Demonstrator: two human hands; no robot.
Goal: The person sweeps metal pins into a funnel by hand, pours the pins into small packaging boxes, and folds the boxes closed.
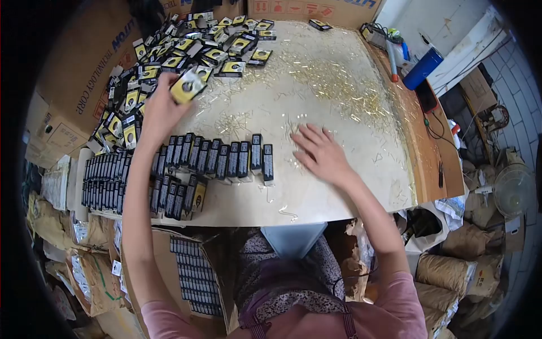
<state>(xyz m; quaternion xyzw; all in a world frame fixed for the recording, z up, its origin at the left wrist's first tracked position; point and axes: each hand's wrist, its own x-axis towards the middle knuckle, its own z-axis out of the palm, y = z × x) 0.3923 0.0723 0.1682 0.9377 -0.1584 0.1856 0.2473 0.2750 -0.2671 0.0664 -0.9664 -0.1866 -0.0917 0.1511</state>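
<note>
My left hand (164, 107) is closed on a small black and yellow box (188, 86), held above the table at the edge of a loose pile of like boxes (180, 48). My right hand (322, 152) lies flat on the pale tabletop (339, 198), palm down with its fingers spread, and holds nothing. Just beyond its fingertips, thin gold-coloured wire pieces (333, 85) are scattered. Between my arms stands a row of upright boxes (223, 160), dark narrow sides up. More upright boxes (104, 183) are packed in rows at the left front.
Large cardboard cartons (79, 73) wall the left and back. A blue cylinder (423, 69), a phone (427, 101) and cables lie along the wooden right edge (429, 164). Below the table at left, an open carton holds rows of boxes (195, 277). Brown paper sacks (446, 271) stand at lower right.
</note>
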